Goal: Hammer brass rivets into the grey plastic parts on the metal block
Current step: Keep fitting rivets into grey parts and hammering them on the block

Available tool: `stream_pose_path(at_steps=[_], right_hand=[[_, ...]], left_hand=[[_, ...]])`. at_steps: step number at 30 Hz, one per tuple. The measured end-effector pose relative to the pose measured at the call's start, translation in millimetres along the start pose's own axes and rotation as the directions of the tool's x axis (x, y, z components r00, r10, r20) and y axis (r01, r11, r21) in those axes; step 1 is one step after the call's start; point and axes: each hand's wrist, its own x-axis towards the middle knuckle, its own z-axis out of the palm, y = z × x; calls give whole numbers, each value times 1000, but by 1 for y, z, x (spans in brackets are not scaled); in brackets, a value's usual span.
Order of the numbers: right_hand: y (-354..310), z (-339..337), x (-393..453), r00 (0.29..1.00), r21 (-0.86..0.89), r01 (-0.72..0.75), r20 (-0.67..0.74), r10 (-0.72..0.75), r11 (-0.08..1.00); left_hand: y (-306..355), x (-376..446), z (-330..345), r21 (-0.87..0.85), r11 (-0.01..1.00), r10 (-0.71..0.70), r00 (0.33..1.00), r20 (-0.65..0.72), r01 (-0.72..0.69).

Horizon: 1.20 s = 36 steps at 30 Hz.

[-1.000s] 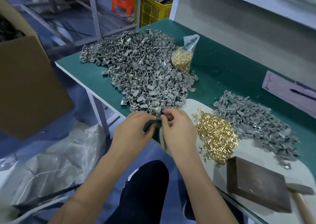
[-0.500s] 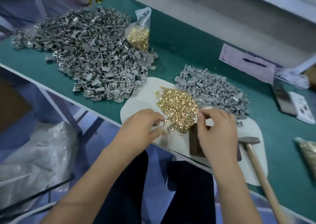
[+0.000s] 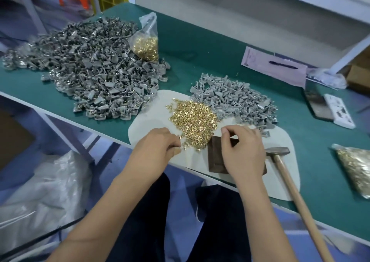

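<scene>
My left hand [image 3: 158, 145] has its fingers curled at the near edge of the loose brass rivets [image 3: 194, 121] and pinches at a few of them. My right hand [image 3: 242, 151] hovers over the dark metal block [image 3: 215, 159] and hides most of it. Its thumb and forefinger are pressed together, with nothing visible between them. A small pile of grey plastic parts [image 3: 234, 101] lies just behind the rivets. The hammer [image 3: 278, 151] rests right of the block, its wooden handle pointing toward me.
A large heap of grey parts [image 3: 90, 67] fills the left of the green table, with a bag of rivets [image 3: 146, 43] leaning on it. Another rivet bag [image 3: 356, 167] lies far right. A paper with a pen [image 3: 274, 67] and a phone [image 3: 318, 103] sit at the back right.
Both hands left the large grey heap and moved right. The left now sits at the rivet pile and the right over the metal block.
</scene>
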Motion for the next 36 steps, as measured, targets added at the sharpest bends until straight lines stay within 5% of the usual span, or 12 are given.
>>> stream_pose_path(at_steps=[6,9,14,27,30,32,36], right_hand=[[1,-2,0,1000,113,-15,10,14,993],[3,-10,0,996,380,-63,79,35,923],[9,-30,-1,987,627,-103,158,3,772],[20,-25,3,989,638,-139,53,137,758],[22,-21,3,964,667,-221,38,264,712],[22,-20,4,944,684,-258,26,330,683],[20,-21,6,934,689,-278,32,355,669]], left_hand=[[9,7,4,244,970,15,1000,10,-17],[21,11,9,-10,998,64,994,-87,-65],[56,33,26,-324,944,61,998,-10,-61],[81,59,44,-523,852,12,998,68,25],[80,68,47,-397,918,23,998,52,-1],[77,78,49,-96,995,11,999,-39,-14],[76,107,54,223,974,50,996,-73,-33]])
